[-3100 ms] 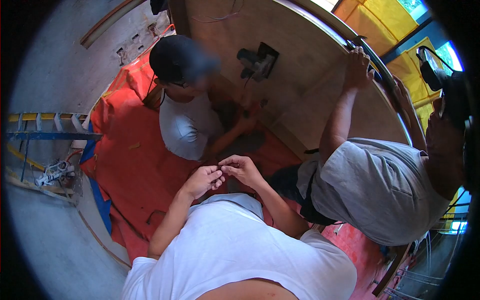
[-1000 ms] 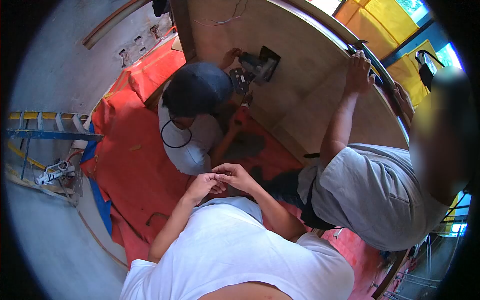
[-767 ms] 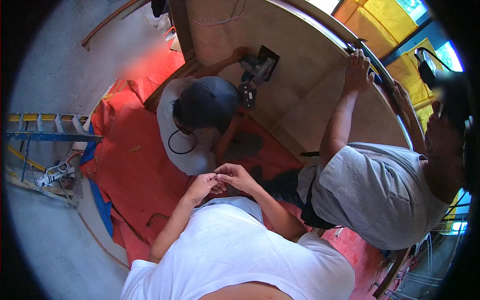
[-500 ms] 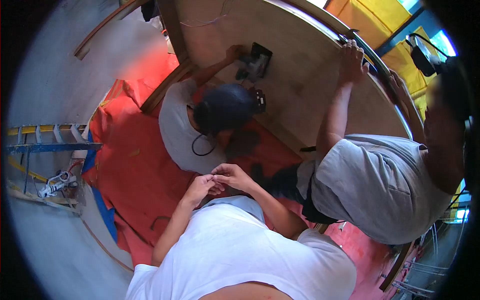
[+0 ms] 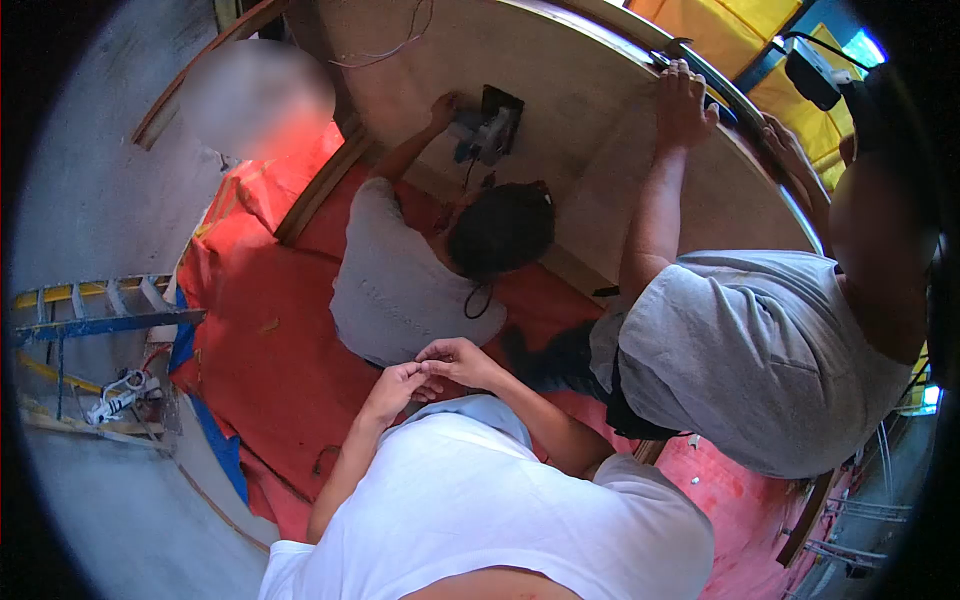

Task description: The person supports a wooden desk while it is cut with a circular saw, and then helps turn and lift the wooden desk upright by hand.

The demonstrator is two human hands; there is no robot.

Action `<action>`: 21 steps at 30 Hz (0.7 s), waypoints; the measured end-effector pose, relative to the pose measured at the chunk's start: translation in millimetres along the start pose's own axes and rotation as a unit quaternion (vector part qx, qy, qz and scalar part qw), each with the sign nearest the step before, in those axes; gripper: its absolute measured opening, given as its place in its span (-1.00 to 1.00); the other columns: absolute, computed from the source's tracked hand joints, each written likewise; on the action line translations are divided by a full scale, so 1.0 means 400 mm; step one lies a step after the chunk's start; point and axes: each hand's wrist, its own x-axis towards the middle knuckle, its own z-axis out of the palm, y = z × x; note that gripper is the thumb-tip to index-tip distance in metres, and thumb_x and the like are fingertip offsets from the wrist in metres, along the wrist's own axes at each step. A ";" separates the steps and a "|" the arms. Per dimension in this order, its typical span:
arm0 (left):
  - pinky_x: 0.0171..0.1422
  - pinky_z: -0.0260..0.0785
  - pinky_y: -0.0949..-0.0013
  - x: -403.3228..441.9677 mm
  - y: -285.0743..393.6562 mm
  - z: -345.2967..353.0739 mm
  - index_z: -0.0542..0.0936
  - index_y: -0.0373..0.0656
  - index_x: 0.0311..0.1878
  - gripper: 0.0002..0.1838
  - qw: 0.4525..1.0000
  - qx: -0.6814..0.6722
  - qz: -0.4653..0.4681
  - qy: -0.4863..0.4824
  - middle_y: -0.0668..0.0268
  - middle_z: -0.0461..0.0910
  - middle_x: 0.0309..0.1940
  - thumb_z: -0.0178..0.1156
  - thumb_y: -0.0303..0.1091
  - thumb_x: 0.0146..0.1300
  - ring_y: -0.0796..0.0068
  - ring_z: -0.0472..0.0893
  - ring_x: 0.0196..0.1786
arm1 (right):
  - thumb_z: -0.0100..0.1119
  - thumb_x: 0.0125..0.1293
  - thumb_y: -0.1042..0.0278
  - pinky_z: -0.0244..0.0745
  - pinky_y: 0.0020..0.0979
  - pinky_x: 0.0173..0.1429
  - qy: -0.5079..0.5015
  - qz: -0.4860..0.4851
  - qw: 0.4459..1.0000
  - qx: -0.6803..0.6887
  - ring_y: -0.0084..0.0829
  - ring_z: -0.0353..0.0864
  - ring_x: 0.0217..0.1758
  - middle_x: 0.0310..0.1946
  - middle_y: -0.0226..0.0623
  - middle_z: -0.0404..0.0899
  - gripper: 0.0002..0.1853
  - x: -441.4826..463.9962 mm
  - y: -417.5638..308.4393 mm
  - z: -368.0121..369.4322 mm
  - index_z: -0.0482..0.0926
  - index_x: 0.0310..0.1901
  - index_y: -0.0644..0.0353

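My left hand [image 5: 400, 388] and my right hand [image 5: 458, 362] meet in front of my white shirt [image 5: 490, 500]. The fingertips of both are pinched together and touch each other. Whatever lies between them, if anything, is too small to make out. Just beyond my hands crouches a person in a grey shirt [image 5: 400, 280], one arm stretched toward a dark rectangular opening [image 5: 507, 105] in a board panel [image 5: 590, 130]. To the right, another person in a grey shirt [image 5: 750, 350] has both hands on the panel's upper edge.
A red sheet [image 5: 265, 350] covers the floor. On the left lies a blue and yellow ladder [image 5: 110, 325], with a bundle of white cord [image 5: 120, 395] near it. Loose wires [image 5: 385, 55] hang at the panel's top. Yellow sheeting [image 5: 690, 30] shows behind it.
The crouching person's head and body have shifted right, and the head has turned. My view has moved slightly. My hands keep the same pinched pose.
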 end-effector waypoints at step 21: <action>-0.33 0.47 0.51 0.006 -0.090 -0.079 0.59 -0.34 -0.18 -0.77 0.998 0.021 0.053 -0.003 0.23 0.66 -0.36 0.08 -0.34 0.32 0.56 0.61 -0.38 | 0.17 0.21 0.61 0.46 -0.51 -0.14 0.016 -0.044 0.985 -0.164 -0.48 0.57 -0.22 -0.27 -0.26 0.59 -0.85 0.019 -0.018 0.065 0.62 -0.18 0.29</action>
